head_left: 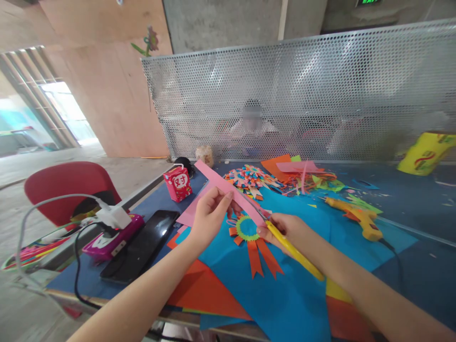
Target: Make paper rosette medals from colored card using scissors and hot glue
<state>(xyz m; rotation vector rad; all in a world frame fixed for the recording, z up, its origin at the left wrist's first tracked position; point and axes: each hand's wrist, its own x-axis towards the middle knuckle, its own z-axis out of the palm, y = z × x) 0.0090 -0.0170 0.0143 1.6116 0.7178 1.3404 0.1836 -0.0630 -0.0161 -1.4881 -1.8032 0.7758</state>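
Note:
A long pink paper strip (213,179) is pinched in my left hand (210,209), slanting from upper left to lower right. My right hand (285,228) grips yellow-handled scissors (297,251), whose blades lie along the strip's lower right part. Just below, a paper rosette with a green zigzag ring (247,229) and orange tails (265,259) rests on a large blue paper sheet (228,275). Another pink sheet (190,209) lies left of my left hand. How far the blades are apart is hard to tell.
Finished rosettes (251,176) and paper scraps (313,181) lie farther back. A yellow glue gun (356,218) sits right. On the left are a phone (142,247), a purple power strip (116,242) and a red drink carton (177,183). A perforated metal screen (302,99) stands behind, a person beyond it.

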